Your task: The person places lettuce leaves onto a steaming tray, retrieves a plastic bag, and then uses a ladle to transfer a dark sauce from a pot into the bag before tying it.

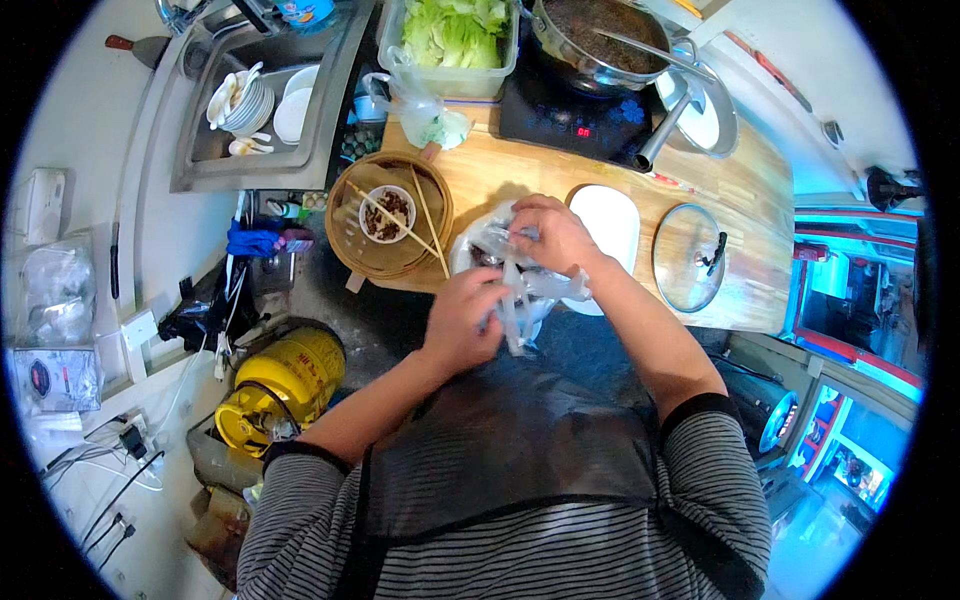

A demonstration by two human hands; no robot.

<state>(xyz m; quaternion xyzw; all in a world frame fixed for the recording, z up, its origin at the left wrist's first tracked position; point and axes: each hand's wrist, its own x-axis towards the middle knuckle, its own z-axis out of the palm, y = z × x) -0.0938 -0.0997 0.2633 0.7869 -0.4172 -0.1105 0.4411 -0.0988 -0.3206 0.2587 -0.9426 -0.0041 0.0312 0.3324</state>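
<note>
A thin translucent plastic bag with dark contents sits at the near edge of the wooden counter. My left hand pinches its loose near side, fingers curled. Over the bag's far side, my right hand is closed on the plastic. What exactly is inside cannot be made out. Just right of the bag lies a white rectangular tray. To the left stands a round bamboo steamer holding a small white bowl of brown bits, with chopsticks lying across them.
An induction cooker carries a pan of dark food, its handle pointing toward me. Beside it are a metal bowl and a glass lid. Lettuce fills a plastic tub. Dishes sit in the sink; a yellow gas cylinder stands below.
</note>
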